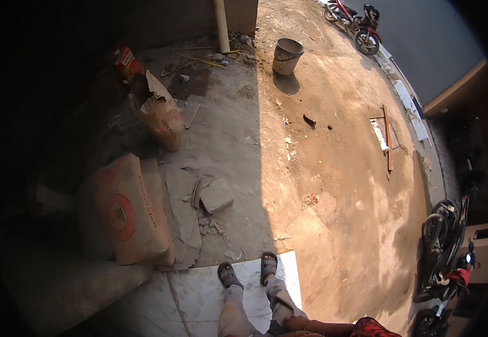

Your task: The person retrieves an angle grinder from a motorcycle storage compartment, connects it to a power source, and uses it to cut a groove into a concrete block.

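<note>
Grip cannot be told — right hand [295, 323] at the trouser leg [279, 297], left hand out of view; sandals [229, 276] flat along the white tiles' [196, 292] far edge should steady the stance.

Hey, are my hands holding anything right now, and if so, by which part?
I can't tell: the right hand is by the upper part of the light grey cloth trousers, any grip unclear. The left hand is out of view.

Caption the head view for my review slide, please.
Right hand by a trouser leg, sandals on pale tiles; sacks at left, bucket on sunlit ground ahead.
</note>
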### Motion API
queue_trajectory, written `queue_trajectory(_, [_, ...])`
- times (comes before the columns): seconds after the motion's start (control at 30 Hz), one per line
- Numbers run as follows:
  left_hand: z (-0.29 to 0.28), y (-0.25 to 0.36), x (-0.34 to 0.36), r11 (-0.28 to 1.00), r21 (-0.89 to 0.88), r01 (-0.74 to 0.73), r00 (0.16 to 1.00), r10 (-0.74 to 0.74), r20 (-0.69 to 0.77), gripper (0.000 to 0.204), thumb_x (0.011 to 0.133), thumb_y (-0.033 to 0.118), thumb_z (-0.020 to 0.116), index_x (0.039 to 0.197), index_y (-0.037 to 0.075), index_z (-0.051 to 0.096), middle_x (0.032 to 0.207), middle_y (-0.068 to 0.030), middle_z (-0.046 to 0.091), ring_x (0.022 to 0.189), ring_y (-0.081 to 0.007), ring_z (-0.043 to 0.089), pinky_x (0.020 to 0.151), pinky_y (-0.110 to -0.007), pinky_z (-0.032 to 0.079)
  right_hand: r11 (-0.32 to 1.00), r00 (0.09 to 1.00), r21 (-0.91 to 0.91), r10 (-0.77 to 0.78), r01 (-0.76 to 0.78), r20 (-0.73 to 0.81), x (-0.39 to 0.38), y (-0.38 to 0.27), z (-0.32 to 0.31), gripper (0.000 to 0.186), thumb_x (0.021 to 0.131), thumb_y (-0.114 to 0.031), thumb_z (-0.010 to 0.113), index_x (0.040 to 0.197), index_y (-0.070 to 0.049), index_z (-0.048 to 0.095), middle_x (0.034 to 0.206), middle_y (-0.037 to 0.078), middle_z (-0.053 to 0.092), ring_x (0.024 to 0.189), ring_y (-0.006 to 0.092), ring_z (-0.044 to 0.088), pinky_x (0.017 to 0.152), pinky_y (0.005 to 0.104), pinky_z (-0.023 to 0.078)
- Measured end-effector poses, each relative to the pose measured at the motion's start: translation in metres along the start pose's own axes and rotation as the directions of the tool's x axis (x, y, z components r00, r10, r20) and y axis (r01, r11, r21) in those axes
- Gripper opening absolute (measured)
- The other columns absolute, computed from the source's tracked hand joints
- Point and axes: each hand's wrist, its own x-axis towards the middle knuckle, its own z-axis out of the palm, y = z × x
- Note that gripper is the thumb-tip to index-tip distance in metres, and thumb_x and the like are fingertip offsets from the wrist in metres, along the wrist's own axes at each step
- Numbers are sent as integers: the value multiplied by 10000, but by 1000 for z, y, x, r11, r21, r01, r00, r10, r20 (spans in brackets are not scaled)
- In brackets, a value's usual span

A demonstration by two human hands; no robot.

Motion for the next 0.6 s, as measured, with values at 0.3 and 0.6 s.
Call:
queue_trajectory(0.3, [8,3,74,940,339,-45,998,55,-19,331,976,331,547,1134,50,619,1058,-110,626,975,-256,595,857,-377,478,998,997,14,-63,62,37,22,22,33,287,838,-228,574,1074,-95,668,1119,132,644,1054,346,634,870,470,521])
queue_trajectory(0.6, [28,-40,100,846,534,5,1000,11,-27,325,980,296,501,1176,63,613,1096,-174,638,1009,-328,616,889,-419,483,944,944,174,-304,280,129,136,92,50,296,840,-227,565,1054,-48,665,1071,179,678,1031,376,655,859,497,524])
